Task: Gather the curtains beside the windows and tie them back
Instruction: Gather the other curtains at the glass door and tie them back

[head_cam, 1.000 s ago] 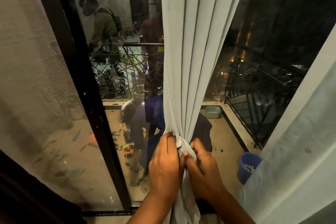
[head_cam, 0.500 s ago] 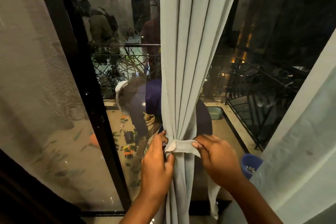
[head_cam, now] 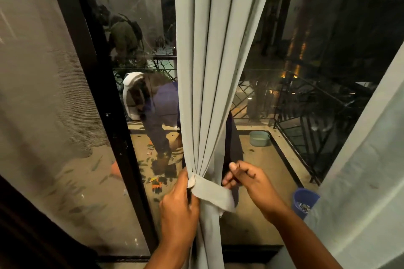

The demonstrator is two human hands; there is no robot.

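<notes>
My left hand [head_cam: 178,205] pinches the tie band [head_cam: 211,192] at the gathered curtain [head_cam: 209,94]. My right hand [head_cam: 249,178], just right of the curtain, has curled fingers; I cannot tell what they hold.

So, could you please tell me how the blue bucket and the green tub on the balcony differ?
The blue bucket is tall, narrow and saturated blue; the green tub is low, wide and pale. The bucket holds small scraps, while no contents show in the tub. Both stand on the balcony floor behind the glass.

Single head-worn view, facing forward and down, close to window glass [head_cam: 135,28]
</notes>
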